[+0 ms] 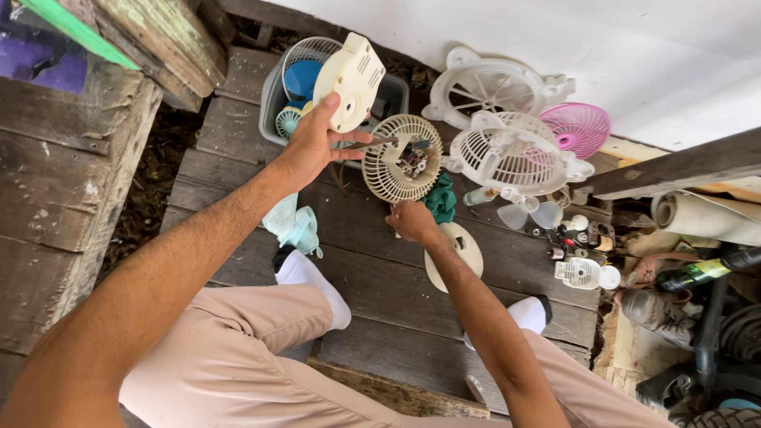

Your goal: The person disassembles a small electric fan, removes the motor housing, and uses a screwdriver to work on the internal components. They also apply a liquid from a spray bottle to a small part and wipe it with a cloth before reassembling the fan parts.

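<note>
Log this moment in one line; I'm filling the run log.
left hand: holds cream fan housing | right hand: by round fan grille | surface: wooden planks

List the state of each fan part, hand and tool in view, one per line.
Left hand: raised, gripping the cream motor housing and a thin tool.
Right hand: closed, low beside the round cream grille.
Round cream grille: detached, tilted, wiring exposed at its centre.
Grey bin: open, holding fan parts.
Pink grille: detached, lying on the boards.
</note>
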